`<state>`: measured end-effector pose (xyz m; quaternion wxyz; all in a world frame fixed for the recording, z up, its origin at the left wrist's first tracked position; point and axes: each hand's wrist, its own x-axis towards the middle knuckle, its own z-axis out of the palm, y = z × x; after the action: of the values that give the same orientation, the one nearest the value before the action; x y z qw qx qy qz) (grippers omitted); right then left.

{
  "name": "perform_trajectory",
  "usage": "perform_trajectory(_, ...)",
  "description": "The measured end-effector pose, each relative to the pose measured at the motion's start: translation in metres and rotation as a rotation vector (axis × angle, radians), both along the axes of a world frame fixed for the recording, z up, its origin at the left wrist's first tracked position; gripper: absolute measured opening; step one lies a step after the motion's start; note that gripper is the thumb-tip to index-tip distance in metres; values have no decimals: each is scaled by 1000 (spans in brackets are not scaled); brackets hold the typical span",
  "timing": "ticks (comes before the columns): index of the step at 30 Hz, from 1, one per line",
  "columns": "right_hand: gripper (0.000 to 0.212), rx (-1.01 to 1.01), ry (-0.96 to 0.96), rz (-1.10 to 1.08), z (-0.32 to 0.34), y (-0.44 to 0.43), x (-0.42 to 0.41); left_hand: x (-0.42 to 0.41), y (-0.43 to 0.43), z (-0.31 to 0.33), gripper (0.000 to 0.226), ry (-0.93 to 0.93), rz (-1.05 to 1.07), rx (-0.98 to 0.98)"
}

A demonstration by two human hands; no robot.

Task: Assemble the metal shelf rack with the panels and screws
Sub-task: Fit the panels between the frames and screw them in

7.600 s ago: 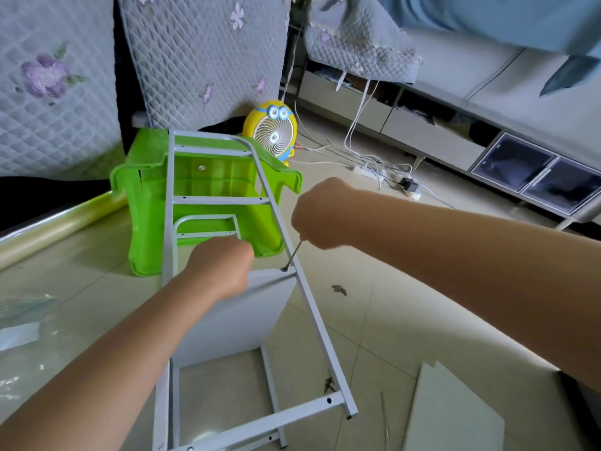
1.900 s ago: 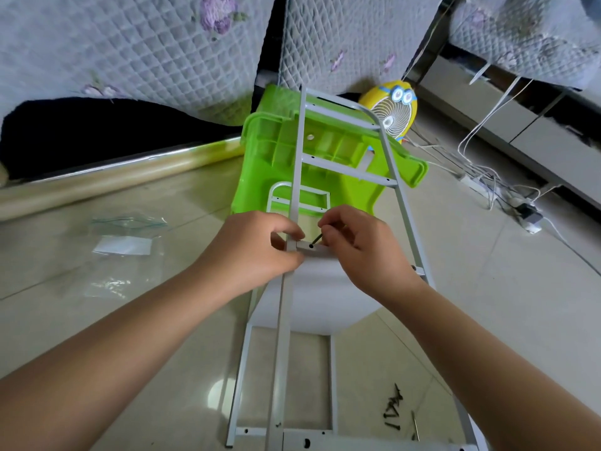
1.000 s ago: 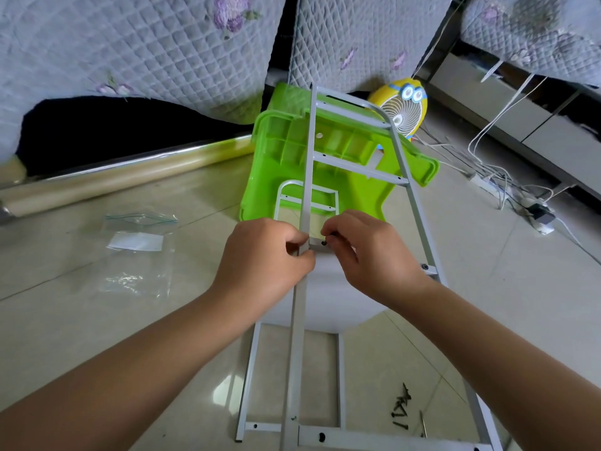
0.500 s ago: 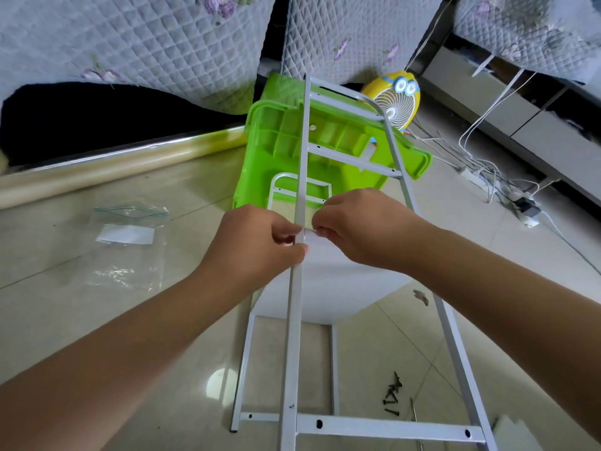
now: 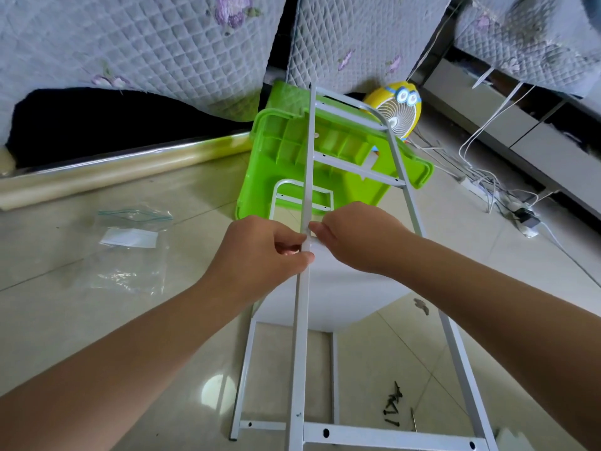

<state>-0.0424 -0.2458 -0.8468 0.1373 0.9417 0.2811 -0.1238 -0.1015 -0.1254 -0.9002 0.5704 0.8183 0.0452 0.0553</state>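
The white metal rack frame (image 5: 300,336) lies lengthwise on the floor, its far end resting on a green plastic stool (image 5: 283,151). A white shelf panel (image 5: 328,294) sits between the two side frames at mid-length. My left hand (image 5: 263,252) grips the upper left rail where the panel meets it. My right hand (image 5: 357,239) pinches at the same joint from the right; what its fingertips hold is hidden. Several black screws (image 5: 393,408) lie on the tiles by the near end, with a thin tool (image 5: 413,424) beside them.
A clear plastic bag (image 5: 130,252) lies on the floor to the left, and a long rolled sheet (image 5: 113,170) behind it. A yellow fan (image 5: 400,112) stands behind the stool. Cables and a power strip (image 5: 478,190) run along the right. Another white panel's corner (image 5: 510,442) shows bottom right.
Earlier my right hand drove a screw on the right rail with the tool. It then moved to the left rail joint, where both hands have stayed; my right hand's fingers have shifted slightly there.
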Motion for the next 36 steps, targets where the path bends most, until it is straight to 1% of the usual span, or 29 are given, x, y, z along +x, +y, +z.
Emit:
perform_trajectory(2, 54, -13, -18, 2, 7, -4, -1, -1, 1, 0, 24, -17, -7, 12)
perform_trajectory(3, 52, 5, -38, 17, 12, -8, 0, 0, 1, 0, 23, -27, -11, 22)
perform_trajectory(4, 46, 47, -45, 48, 17, -14, 1, 0, 2, 0, 23, -35, -10, 32)
perform_trajectory(6, 27, 178, 14, 138, 25, -26, 3, 0, 2, 0, 24, -32, 3, 44)
perform_trajectory(7, 25, 239, 51, 190, 26, -30, 3, 0, 2, 0, 25, -27, 5, 50)
perform_trajectory(9, 23, 286, 69, 252, 20, -34, 2, 0, 2, 1, 25, -14, 2, 72)
perform_trajectory(11, 18, 311, -9, 329, 13, -34, 2, 0, 3, 2, 27, -8, -13, 104)
perform_trajectory(14, 13, 302, -34, 380, 9, -32, 4, 3, 4, 5, 26, -16, -44, 162)
perform_trajectory(17, 17, 297, -72, 432, 9, -27, 4, 4, 4, 7, 27, -12, -51, 153)
perform_trajectory(19, 29, 281, -107, 453, 8, -26, 6, 3, 4, 6, 27, -15, -50, 133)
perform_trajectory(21, 33, 243, -178, 495, 8, -22, 7, 2, 4, 6, 27, -26, -51, 141)
perform_trajectory(24, 27, 73, -191, 415, 6, -12, 4, 2, 5, 6, 25, -48, -56, 169)
perform_trajectory(27, 35, -31, -60, 153, 0, -6, 2, 2, 5, 4, 24, -45, -71, 187)
perform_trajectory(28, 38, -49, -15, 107, 1, -2, 2, 2, 5, 3, 22, -42, -83, 206)
perform_trajectory(31, 46, -59, 110, -3, 6, 2, 5, 3, 5, 3, 32, -48, -113, 257)
perform_trajectory(32, 48, -50, 119, -17, 8, 0, 5, 3, 5, 5, 33, -51, -115, 262)
perform_trajectory(34, 46, -62, 62, 23, 17, -7, 2, 3, 5, 8, 26, -47, -110, 247)
perform_trajectory(36, 30, -20, -8, 114, 23, -16, 2, 1, 5, 10, 25, -40, -117, 244)
